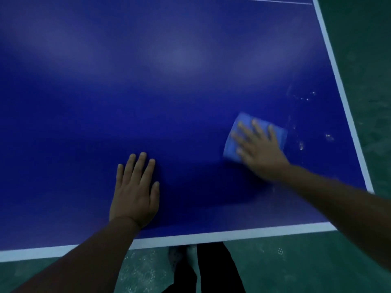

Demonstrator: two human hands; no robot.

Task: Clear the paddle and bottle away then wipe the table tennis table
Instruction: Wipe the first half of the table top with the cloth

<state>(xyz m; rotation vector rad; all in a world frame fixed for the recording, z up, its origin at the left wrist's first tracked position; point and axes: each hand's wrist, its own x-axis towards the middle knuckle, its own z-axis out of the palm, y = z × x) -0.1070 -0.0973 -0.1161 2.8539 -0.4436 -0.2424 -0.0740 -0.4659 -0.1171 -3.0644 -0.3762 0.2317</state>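
The blue table tennis table (148,81) with white edge lines fills most of the view. My right hand (261,150) lies flat with spread fingers on a folded light-blue cloth (243,127), pressing it onto the table near the right edge; the hand is motion-blurred. My left hand (135,191) rests flat on the table near the front edge, fingers straight, holding nothing. No paddle or bottle is in view.
Small water drops or smudges (304,132) dot the surface right of the cloth. The table's right edge line (338,81) and front edge line (211,236) border a green floor (370,60). My legs and shoes (190,263) stand below the front edge.
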